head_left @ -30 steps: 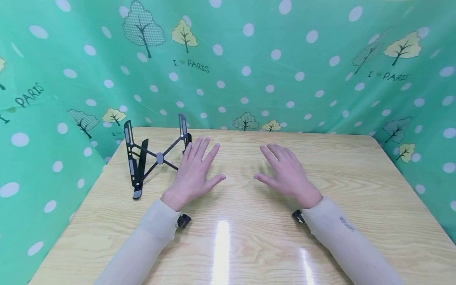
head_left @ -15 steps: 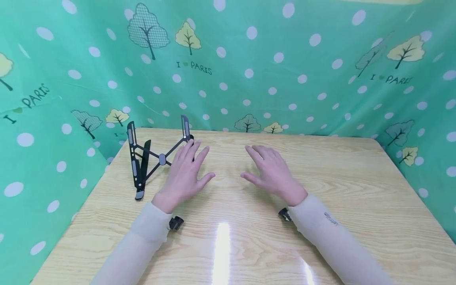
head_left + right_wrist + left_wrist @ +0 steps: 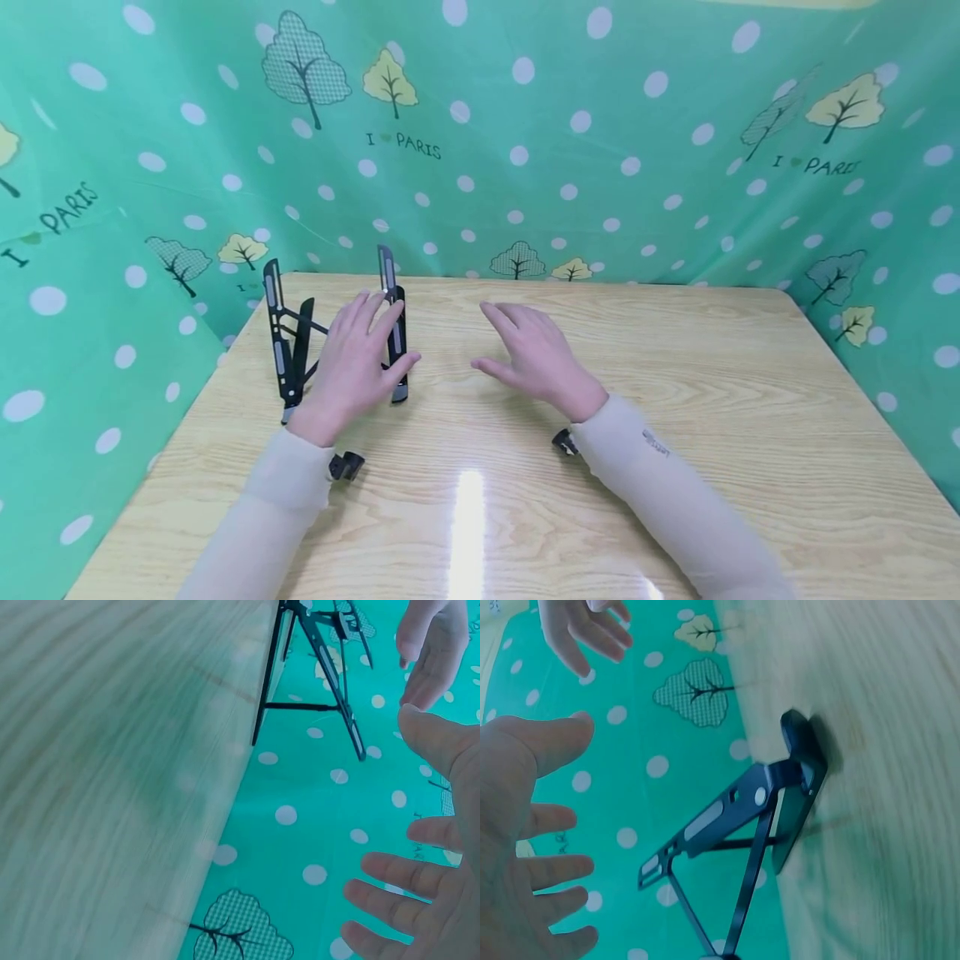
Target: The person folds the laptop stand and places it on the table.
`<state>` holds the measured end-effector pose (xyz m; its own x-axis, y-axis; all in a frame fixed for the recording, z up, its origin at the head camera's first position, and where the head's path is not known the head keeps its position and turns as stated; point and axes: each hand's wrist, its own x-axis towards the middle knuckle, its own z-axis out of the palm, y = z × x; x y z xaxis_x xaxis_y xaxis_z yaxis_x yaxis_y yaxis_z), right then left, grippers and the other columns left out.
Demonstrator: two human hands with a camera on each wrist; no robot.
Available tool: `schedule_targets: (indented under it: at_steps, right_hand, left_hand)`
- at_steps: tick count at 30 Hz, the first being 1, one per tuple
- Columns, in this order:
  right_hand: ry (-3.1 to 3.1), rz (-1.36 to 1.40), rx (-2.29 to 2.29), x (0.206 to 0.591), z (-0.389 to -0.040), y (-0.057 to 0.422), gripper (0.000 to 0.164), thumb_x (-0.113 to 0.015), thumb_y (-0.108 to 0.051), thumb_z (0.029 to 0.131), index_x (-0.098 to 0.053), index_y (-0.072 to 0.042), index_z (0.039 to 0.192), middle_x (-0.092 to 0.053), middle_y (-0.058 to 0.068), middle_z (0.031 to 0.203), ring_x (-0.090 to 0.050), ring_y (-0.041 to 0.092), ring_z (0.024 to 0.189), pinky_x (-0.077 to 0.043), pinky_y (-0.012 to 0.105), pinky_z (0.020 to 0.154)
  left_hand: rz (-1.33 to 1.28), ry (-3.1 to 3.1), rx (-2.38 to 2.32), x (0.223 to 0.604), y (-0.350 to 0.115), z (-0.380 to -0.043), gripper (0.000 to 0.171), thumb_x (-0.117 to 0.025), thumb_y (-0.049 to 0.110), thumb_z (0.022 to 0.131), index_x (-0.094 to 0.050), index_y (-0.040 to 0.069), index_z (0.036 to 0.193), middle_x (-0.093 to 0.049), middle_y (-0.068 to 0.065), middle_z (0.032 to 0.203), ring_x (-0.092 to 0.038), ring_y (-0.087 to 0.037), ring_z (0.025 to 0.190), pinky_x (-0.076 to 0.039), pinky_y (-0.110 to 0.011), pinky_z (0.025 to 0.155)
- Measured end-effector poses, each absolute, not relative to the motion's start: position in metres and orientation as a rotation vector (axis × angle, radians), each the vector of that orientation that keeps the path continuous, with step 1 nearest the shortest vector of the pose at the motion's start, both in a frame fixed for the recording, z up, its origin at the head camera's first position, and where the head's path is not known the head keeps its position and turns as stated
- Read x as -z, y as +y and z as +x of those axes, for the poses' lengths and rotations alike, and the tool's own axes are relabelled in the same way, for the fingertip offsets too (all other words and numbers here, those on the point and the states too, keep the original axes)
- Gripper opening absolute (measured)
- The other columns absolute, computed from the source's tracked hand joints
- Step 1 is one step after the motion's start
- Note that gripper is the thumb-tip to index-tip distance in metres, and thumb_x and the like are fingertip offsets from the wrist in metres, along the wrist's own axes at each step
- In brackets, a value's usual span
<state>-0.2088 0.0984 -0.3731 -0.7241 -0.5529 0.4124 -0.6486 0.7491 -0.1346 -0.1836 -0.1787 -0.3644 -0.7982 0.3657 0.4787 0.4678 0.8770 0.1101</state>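
Stand, one, folding, black with grey pads, crossed bars between its side rails: set up on the table, left of centre in the head view, its middle partly hidden by your left hand. That hand: bare, fingers straight and spread, thumb out toward the centre, gripping nothing; your left wrist view shows it apart from the stand. Right hand, also yours: bare, just right of centre, fingers extended, thumb held away from them, gripping nothing, well apart from the stand. Sleeves, pair, pale, yours: entering from lower left and lower right, the latter bearing small dark print. Wrist devices, pair, black: one beside each of your cuffs. Table finish: pale wood grain, with a bright streak of light at lower centre. Cloth, green, white dots, printed trees and "PARIS" lettering: hung across the top of the frame and down both sides.
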Motion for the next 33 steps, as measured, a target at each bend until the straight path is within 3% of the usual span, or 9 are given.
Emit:
schedule_targets:
  at_steps: [17,33]
  right_hand:
    - [-2.68,0.947,-0.41,0.369,-0.216,0.058,0.083,-0.062,-0.057,0.085,-0.032,-0.013,0.149,-0.049,0.012,0.137,-0.048,0.028,0.123,-0.041,0.045,0.1]
    - [-2.765,0.981,-0.399,0.367,-0.239,0.005,0.079,-0.057,-0.058,0.088,-0.031,-0.014,0.148,-0.052,0.011,0.134,-0.054,0.026,0.116,-0.044,0.042,0.096]
  left_hand:
    - [-0.507,-2.614,0.322,0.364,-0.213,-0.183,0.069,-0.069,0.042,0.085,-0.046,0.004,0.138,-0.039,-0.025,0.142,-0.029,-0.043,0.134,-0.017,-0.054,0.112]
    - [-0.372,-2.645,0.343,0.366,-0.258,-0.182,0.069,-0.073,0.03,0.084,-0.043,-0.003,0.137,-0.042,-0.029,0.135,-0.037,-0.047,0.123,-0.031,-0.057,0.102]
